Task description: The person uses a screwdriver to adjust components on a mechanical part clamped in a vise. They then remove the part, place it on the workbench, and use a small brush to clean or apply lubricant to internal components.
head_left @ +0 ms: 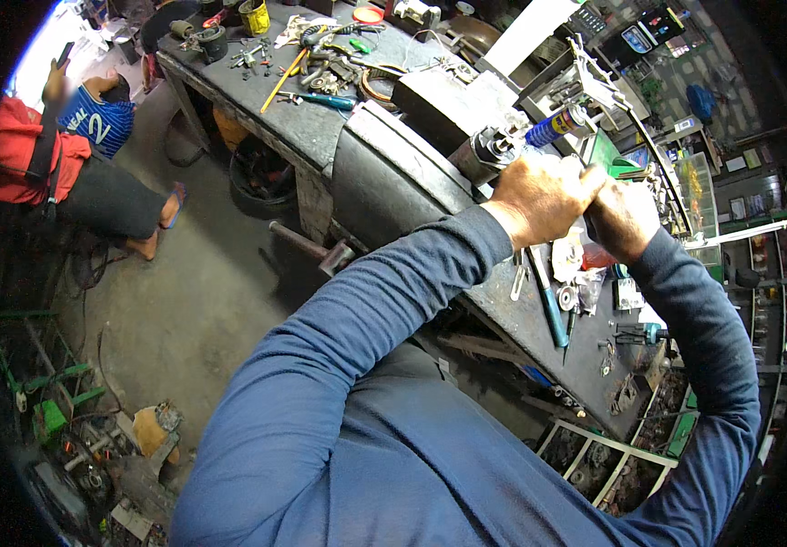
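Note:
My left hand (544, 196) and my right hand (624, 219) are closed and pressed together above the bench's right part; what they grip is mostly hidden. Just left of them is a dark cylindrical metal part (477, 157) with fittings on top. A blue spray can (548, 128) lies tilted behind my hands, and a green flat object (605, 151) is beside it. Below my hands lie a long blue-handled tool (550, 310), a metal ring (566, 296) and a red item (597, 260).
A workbench (302, 132) holds scattered tools, a yellow container (255, 16) and a metal block (430, 100). A black bin (252, 191) and a pipe fitting (329, 257) are beneath. Two people (24, 164) (92, 117) sit at left. Metal racks (607, 465) and parts crowd the lower corners.

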A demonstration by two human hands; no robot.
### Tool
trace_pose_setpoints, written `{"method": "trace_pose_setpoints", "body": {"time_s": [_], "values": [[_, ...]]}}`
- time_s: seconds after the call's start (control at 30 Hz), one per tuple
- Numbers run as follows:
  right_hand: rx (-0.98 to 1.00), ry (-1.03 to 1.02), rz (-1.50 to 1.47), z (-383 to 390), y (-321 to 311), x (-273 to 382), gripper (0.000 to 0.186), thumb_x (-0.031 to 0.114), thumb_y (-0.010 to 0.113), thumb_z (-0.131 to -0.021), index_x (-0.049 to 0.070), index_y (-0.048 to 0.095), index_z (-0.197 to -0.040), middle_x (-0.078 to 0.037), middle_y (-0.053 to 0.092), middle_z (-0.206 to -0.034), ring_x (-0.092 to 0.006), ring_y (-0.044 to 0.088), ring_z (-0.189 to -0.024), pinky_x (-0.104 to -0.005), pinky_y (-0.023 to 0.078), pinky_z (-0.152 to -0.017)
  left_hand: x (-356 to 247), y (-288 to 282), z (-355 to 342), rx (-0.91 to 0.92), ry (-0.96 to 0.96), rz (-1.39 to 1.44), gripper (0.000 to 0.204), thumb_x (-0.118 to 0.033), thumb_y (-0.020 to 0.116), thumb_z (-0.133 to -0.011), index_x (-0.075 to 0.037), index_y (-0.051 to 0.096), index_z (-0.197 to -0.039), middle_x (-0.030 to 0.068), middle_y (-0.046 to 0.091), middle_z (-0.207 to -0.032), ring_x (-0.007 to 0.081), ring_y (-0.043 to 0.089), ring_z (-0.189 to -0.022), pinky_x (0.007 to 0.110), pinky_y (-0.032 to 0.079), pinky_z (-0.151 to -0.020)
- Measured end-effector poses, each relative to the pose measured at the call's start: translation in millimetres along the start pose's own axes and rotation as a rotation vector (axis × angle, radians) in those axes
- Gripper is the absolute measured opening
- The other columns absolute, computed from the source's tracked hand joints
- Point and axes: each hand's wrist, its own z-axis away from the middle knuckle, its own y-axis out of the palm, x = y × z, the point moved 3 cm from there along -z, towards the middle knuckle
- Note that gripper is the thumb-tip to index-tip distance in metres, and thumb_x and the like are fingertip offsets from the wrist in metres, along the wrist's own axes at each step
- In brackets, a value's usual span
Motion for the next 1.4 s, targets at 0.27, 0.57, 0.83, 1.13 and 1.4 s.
{"method": "trace_pose_setpoints", "body": {"time_s": [0.27, 0.57, 0.83, 1.13, 1.4], "values": [[-0.196, 0.26, -0.026, 40.6, 9.3, 54.2, 0.005, 0.008, 0.061, -0.083, 0.005, 0.065, -0.08, -0.015, 0.068, -0.073, -0.0339, 0.07, -0.062, -0.0446, 0.056, -0.058, -4.4, 1.4, 13.6, -0.127, 0.234, 0.043, 0.013, -0.029, 0.062, -0.091, -0.019, 0.067, -0.096, 0.0034, 0.067, -0.07, 0.0222, 0.07, -0.061, 0.038, 0.053, -0.052], [0.059, 0.285, -0.005, 24.8, -10.8, 64.1, 0.009, 0.009, 0.063, -0.082, 0.004, 0.07, -0.086, -0.017, 0.071, -0.079, -0.0361, 0.072, -0.068, -0.0452, 0.058, -0.064, -1.1, -9.8, 17.9, -0.064, 0.102, 0.16, 0.013, -0.027, 0.062, -0.09, -0.02, 0.067, -0.099, 0.0053, 0.07, -0.071, 0.0254, 0.072, -0.063, 0.041, 0.055, -0.053], [-0.034, -0.009, 0.03, 7.5, 3.9, 6.9, 0.013, 0.006, 0.062, -0.078, 0.003, 0.064, -0.09, -0.015, 0.068, -0.075, -0.0354, 0.069, -0.066, -0.0444, 0.056, -0.059, 1.0, -0.3, 4.0, 0.054, -0.001, 0.045, 0.031, -0.023, 0.065, -0.084, -0.013, 0.064, -0.113, 0.0072, 0.07, -0.076, 0.027, 0.072, -0.069, 0.042, 0.055, -0.06], [-0.152, 0.237, 0.0, 34.3, 10.0, 54.1, 0.007, 0.009, 0.062, -0.083, 0.005, 0.067, -0.084, -0.015, 0.069, -0.078, -0.034, 0.071, -0.067, -0.045, 0.057, -0.06, -0.1, -2.6, 14.8, -0.085, 0.166, 0.079, 0.017, -0.027, 0.065, -0.085, -0.017, 0.066, -0.099, 0.0052, 0.07, -0.074, 0.0253, 0.072, -0.065, 0.041, 0.055, -0.057], [-0.06, 0.139, 0.033, 26.3, -0.9, 45.3, 0.011, 0.007, 0.062, -0.081, 0.007, 0.064, -0.092, -0.015, 0.069, -0.082, -0.0347, 0.07, -0.069, -0.045, 0.057, -0.061, 2.3, -6.0, 18.0, 0.037, 0.072, 0.149, 0.036, -0.022, 0.068, -0.084, -0.017, 0.068, -0.119, 0.0064, 0.075, -0.088, 0.0247, 0.073, -0.079, 0.04, 0.057, -0.07]]}}
